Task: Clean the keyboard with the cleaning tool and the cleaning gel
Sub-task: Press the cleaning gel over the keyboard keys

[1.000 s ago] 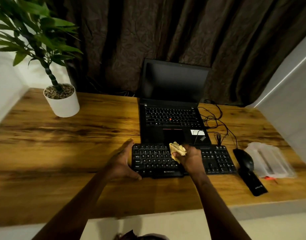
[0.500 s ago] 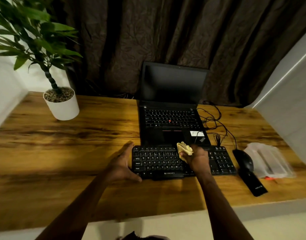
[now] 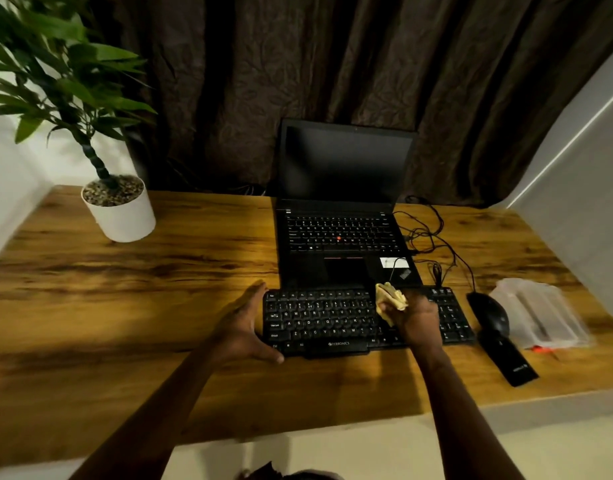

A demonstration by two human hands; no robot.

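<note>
Here, an open laptop [image 3: 339,233] sits just beyond the right hand [image 3: 415,317] on a wooden desk [image 3: 125,306]. Its cables [image 3: 433,237] trail to a black mouse [image 3: 490,313] and a clear plastic case [image 3: 540,313], both to that hand's right. A potted plant [image 3: 119,209] stands well beyond the left hand [image 3: 242,327]. The black keyboard [image 3: 325,323] lies between the 2 hands, long axis left to right, keys up. The left hand, fingers straight, braces the keyboard's left end. The right hand grips a wad of yellow cleaning gel [image 3: 389,299] against the keys.
</note>
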